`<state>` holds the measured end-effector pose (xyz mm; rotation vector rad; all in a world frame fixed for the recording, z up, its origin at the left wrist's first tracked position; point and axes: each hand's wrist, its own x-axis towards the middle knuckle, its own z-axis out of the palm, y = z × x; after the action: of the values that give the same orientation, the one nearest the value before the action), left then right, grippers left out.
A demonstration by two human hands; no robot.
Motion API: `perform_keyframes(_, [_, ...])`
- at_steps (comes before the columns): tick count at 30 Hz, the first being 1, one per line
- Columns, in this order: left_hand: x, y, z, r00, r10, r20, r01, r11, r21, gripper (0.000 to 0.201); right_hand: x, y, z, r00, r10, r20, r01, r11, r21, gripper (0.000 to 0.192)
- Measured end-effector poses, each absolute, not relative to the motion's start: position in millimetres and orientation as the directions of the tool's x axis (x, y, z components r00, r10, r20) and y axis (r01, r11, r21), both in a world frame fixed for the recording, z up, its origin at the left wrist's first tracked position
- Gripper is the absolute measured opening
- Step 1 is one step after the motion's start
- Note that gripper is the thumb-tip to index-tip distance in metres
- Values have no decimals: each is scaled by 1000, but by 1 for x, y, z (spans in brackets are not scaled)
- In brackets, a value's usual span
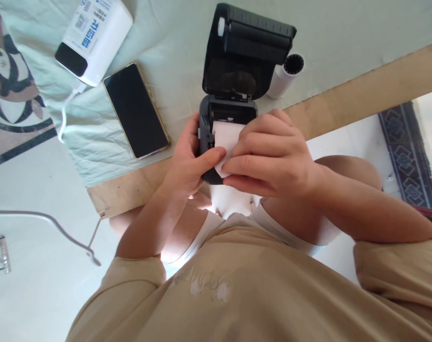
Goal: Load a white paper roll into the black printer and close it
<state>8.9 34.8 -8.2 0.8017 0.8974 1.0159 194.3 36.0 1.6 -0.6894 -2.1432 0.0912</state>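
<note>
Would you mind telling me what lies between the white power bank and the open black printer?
In the head view, a dark-screened phone lies on the pale cloth between the power bank and printer.

Lay face-up on the pale green sheet: a dark phone, just beside a white power bank trailing a white cable. Rested near the wooden edge: a spare paper roll. Covered the floor at right: a patterned rug.
</note>
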Motion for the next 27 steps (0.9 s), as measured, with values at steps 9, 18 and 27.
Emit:
perform_keyframes(9, [3, 38, -28, 255, 954, -158, -304, 234, 924, 78, 218, 51, 8, -550, 641, 535, 531, 763, -369, 13])
perform_keyframes(18, [6, 32, -7, 204, 939, -277, -255, 324, 911, 74, 210, 48, 15, -477, 802, 359, 560, 592, -579, 34])
perform_keyframes(27, [8, 32, -8, 145, 943, -299, -260, 328, 908, 71, 228, 57, 18, -441, 796, 414, 498, 601, -625, 21])
